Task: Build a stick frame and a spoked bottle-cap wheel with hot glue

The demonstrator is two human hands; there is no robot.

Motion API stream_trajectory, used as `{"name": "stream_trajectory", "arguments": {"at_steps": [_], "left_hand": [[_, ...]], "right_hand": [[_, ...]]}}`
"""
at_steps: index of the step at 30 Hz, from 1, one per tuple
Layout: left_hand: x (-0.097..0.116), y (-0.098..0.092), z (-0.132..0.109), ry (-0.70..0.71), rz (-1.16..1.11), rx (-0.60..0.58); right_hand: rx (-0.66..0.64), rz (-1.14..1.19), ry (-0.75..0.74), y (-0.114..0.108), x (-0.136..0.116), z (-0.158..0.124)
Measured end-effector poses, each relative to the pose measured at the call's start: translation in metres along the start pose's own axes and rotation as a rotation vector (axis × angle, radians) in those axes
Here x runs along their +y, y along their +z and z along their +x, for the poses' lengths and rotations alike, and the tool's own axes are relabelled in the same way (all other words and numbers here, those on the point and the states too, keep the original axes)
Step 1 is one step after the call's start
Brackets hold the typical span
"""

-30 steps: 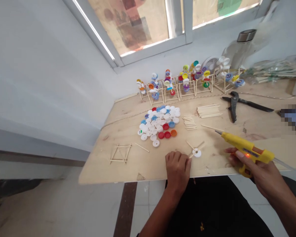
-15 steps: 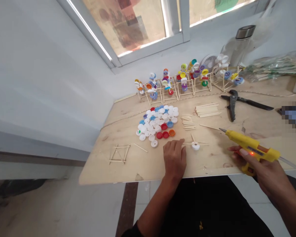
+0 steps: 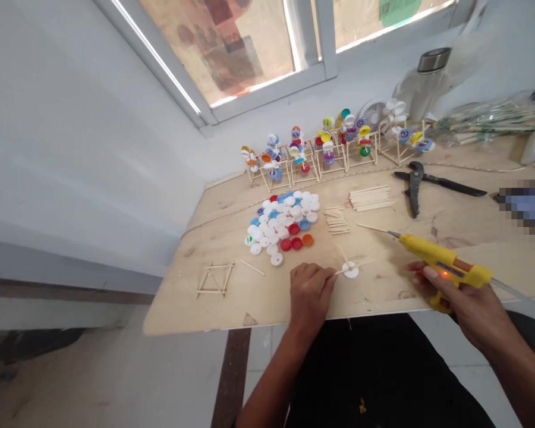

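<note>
My left hand (image 3: 311, 292) is closed at the near edge of the wooden table, thumb and fingers pinching the end of a thin wooden stick. That stick belongs to a white bottle cap (image 3: 350, 270) with several sticks fixed to it like spokes, slightly blurred. My right hand (image 3: 457, 300) is wrapped round a yellow glue gun (image 3: 432, 252), whose red light is lit. Its metal nozzle points left, close to a single loose stick (image 3: 371, 227). Left of my left hand are a square stick frame (image 3: 214, 291) and another loose stick (image 3: 252, 267).
Loose bottle caps (image 3: 280, 220) form a heap mid-table. Behind them stand several stick frames with cap wheels (image 3: 301, 157). Short sticks (image 3: 336, 221) and longer sticks (image 3: 371, 198) lie in piles. Black cutters (image 3: 414, 187), a bottle (image 3: 430, 83) and bagged sticks (image 3: 485, 122) are at the right.
My left hand has taken hold of a stick on the spoked cap, and the cap has turned. My right hand still holds the glue gun in about the same place. The view has shifted slightly.
</note>
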State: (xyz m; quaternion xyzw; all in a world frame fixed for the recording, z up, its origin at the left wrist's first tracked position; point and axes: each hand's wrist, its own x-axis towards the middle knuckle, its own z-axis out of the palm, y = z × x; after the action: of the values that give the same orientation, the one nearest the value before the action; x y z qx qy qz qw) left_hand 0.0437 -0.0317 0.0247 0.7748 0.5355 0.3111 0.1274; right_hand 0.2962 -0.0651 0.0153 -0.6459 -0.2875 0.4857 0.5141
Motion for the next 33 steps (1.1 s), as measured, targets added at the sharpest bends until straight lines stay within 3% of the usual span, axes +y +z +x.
{"name": "stream_trajectory", "arguments": {"at_steps": [3,5,7,9,10,13,15,18,21,23,26,33], "left_hand": [[-0.008,-0.045,0.005,0.013,-0.247,-0.001],[-0.019,-0.083,0.01,-0.069,-0.311,0.136],[-0.03,-0.122,0.017,-0.113,-0.334,0.353],[-0.038,-0.153,0.024,-0.03,-0.396,0.683],[-0.039,-0.163,0.027,0.041,-0.425,0.802],[-0.036,-0.164,0.032,0.108,-0.391,0.795],[-0.029,-0.142,0.033,0.116,-0.373,0.496],[-0.018,-0.092,0.035,0.204,-0.287,0.015],[-0.009,-0.049,0.044,0.303,-0.217,-0.318],[-0.006,-0.031,0.053,0.326,-0.143,-0.493],[-0.005,-0.015,0.068,0.373,-0.067,-0.63],[-0.015,0.0,0.096,0.5,0.004,-0.686]], "right_hand": [[0.013,0.006,-0.024,0.003,-0.001,-0.003],[0.004,-0.01,-0.03,0.002,-0.001,-0.004],[-0.012,-0.025,-0.02,0.001,0.0,-0.003],[-0.025,-0.018,-0.003,-0.001,0.001,-0.001],[-0.027,-0.011,0.005,-0.001,0.001,-0.001],[-0.011,-0.009,-0.017,0.0,0.002,-0.002],[0.009,-0.038,-0.046,0.002,0.002,-0.004],[0.008,-0.067,-0.036,0.001,0.003,-0.004],[-0.02,-0.08,-0.033,-0.002,0.003,0.0],[-0.031,-0.092,-0.045,-0.004,0.004,0.001],[-0.039,-0.077,-0.049,-0.004,0.004,0.001],[-0.049,-0.074,-0.027,-0.003,0.003,-0.001]]}}
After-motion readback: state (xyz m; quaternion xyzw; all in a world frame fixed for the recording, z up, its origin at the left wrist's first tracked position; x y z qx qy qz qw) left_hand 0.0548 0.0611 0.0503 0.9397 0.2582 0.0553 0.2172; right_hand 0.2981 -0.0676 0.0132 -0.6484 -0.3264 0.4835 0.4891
